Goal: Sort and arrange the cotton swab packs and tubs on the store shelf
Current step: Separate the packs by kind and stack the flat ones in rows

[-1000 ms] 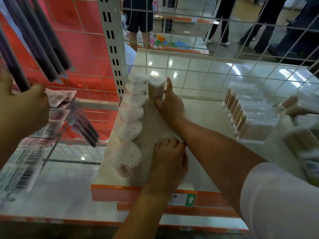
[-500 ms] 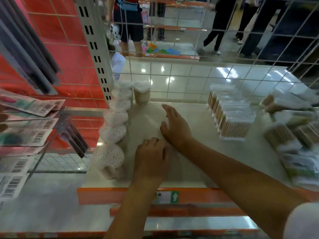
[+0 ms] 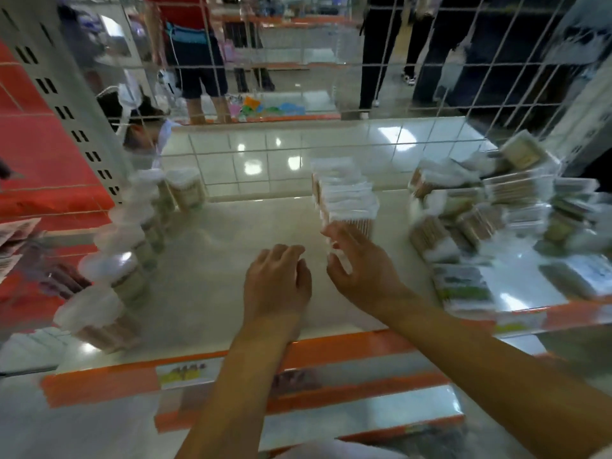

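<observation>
Swab packs [image 3: 344, 200] on cream shelf [image 3: 231, 260]

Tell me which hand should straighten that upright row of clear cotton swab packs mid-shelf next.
Right, probably. The right hand already reaches the front of the upright row of clear cotton swab packs, fingers loosely curled. The left hand hovers beside it over bare cream shelf.

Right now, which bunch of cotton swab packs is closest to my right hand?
The upright row of packs in the middle of the shelf; your right hand reaches its front pack. The jumbled pile lies farther right.
</observation>
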Demonstrator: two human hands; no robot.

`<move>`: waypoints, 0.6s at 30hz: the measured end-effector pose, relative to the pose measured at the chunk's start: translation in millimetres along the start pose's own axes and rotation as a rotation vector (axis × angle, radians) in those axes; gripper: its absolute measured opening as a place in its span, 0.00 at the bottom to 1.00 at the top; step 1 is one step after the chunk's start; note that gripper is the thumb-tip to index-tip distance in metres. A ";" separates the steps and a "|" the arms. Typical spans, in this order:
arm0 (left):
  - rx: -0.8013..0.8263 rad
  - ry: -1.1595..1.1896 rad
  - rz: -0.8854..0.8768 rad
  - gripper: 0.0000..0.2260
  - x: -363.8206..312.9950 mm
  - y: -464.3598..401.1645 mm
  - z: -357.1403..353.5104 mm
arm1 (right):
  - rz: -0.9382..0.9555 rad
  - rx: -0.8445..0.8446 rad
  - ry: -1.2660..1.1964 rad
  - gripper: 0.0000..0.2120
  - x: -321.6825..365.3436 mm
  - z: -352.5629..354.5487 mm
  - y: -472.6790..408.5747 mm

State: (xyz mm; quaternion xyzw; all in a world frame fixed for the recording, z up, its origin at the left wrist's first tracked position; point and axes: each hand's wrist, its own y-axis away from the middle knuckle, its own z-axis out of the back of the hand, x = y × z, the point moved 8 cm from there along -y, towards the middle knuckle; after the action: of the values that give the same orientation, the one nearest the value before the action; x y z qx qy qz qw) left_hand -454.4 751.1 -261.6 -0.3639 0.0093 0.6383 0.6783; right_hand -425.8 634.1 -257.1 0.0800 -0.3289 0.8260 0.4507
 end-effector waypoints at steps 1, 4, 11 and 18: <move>0.000 0.002 -0.016 0.09 -12.1 0.3 -5.2 | 0.002 -0.007 -0.003 0.17 -6.1 7.9 4.3; 0.003 0.008 -0.077 0.12 -46.7 0.4 -23.1 | 0.002 -0.034 -0.019 0.19 -29.5 31.9 16.4; 0.065 0.039 -0.075 0.09 -107.6 -3.6 -70.9 | 0.006 -0.049 -0.009 0.18 -89.9 88.8 46.6; 0.045 0.067 -0.082 0.10 -160.1 -2.9 -110.8 | 0.067 -0.120 0.025 0.15 -140.6 132.4 71.3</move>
State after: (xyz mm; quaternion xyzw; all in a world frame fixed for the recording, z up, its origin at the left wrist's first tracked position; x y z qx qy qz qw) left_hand -431.4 557.8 -265.2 -0.3699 0.0315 0.5969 0.7113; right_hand -422.6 428.4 -248.9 0.0316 -0.3748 0.8204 0.4307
